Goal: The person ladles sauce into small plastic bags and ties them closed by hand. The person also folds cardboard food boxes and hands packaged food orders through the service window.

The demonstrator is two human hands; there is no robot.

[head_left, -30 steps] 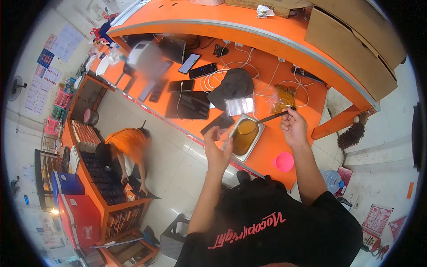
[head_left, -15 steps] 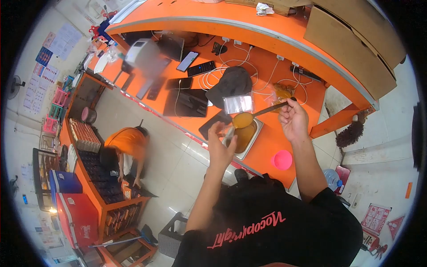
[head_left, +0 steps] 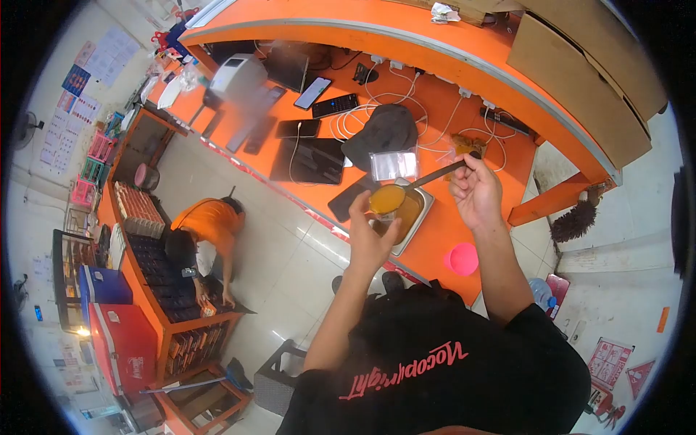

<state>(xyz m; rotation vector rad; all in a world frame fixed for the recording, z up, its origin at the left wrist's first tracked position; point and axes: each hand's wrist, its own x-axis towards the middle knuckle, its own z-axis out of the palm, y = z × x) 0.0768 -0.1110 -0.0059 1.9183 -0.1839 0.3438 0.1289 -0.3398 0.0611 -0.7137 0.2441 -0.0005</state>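
My right hand [head_left: 475,190] grips the dark handle of a ladle [head_left: 435,174], whose bowl is full of yellow-brown sauce [head_left: 388,198]. The ladle bowl is over my left hand [head_left: 373,235], whose fingers curl around a small clear plastic bag, mostly hidden beneath the bowl. Just right of the bowl, a rectangular metal tray [head_left: 420,225] with the same sauce sits on the orange counter. Behind it lie a stack of clear plastic bags [head_left: 394,164] and a bag of yellow-brown contents [head_left: 464,147].
A pink cup [head_left: 462,259] stands right of the tray. Phones [head_left: 336,105], a dark tablet [head_left: 308,160], a black cloth item [head_left: 384,134] and white cables cover the counter's back and left. A co-worker in orange [head_left: 210,225] bends over a shelf at left.
My right hand has lifted the ladle out of the tray, full of sauce, and moved its bowl left to my left hand. The co-worker's hands have shifted slightly.
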